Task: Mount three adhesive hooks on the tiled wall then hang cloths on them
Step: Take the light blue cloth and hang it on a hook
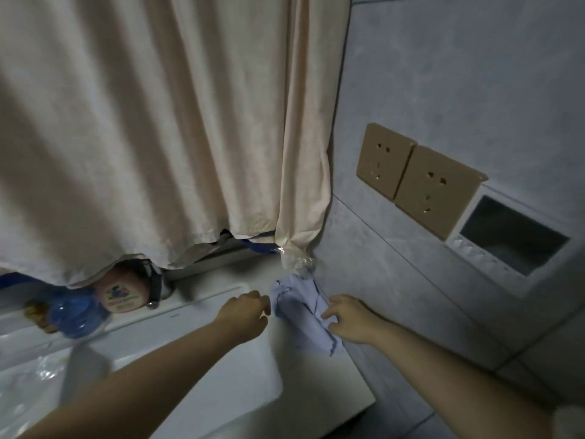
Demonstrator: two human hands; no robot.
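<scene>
A pale blue-white cloth (300,308) with dark edging lies crumpled on the white appliance top (221,353), close to the grey tiled wall (443,90). My left hand (245,315) pinches its left edge with curled fingers. My right hand (346,318) grips its right side, fingers curled into the fabric. No hook shows on the wall in this view.
A beige curtain (142,122) hangs over the back. Two tan sockets (411,175) and a white recessed panel (509,245) sit on the wall at right. A pink-labelled jar (123,293), a blue bag (72,315) and clear plastic (31,375) lie at left.
</scene>
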